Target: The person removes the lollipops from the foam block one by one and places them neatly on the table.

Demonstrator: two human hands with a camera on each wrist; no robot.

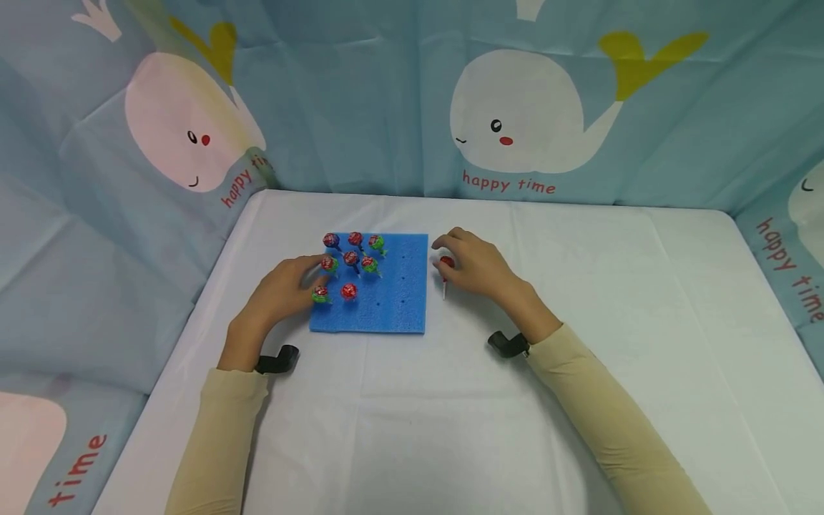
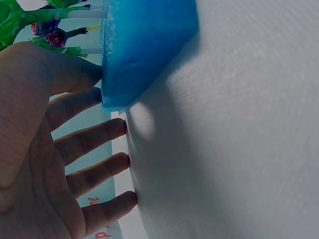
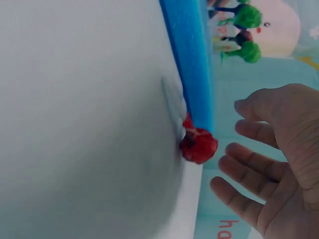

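Note:
A blue foam board lies on the white table with several wrapped lollipops standing upright in its left and middle part. My left hand is at the board's left edge. Its thumb and index fingertips touch the foam in the left wrist view, while the other fingers reach down to the table, fairly straight. Right of the board, a loose red lollipop lies flat with its white stick toward me. My right hand is over it, fingers spread and apart from the candy in the right wrist view.
Small holes dot the board's right part. White cloth covers the table. A light blue curtain with whale prints hangs behind and at the sides. Black wrist camera mounts sit below both hands.

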